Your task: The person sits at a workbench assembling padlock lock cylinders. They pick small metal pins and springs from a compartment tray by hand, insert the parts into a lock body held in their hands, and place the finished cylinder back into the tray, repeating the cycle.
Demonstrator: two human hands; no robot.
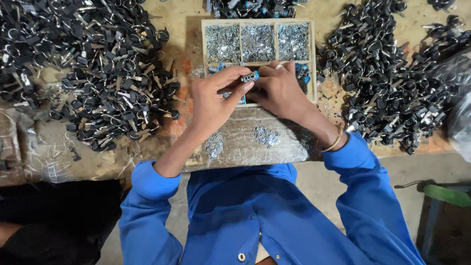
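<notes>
My left hand and my right hand meet over a wooden compartment tray. Together they pinch a small blue and silver lock cylinder between the fingertips. The tray's three back compartments hold small silver metal pieces. Blue parts show in the tray's front compartments, mostly hidden by my hands. Both arms wear blue sleeves, and a gold bangle circles my right wrist.
Large heaps of black-headed keys on rings lie to the left and to the right of the tray. A silver foil-covered board with small clumps of metal pieces lies in front. A green stool stands at lower right.
</notes>
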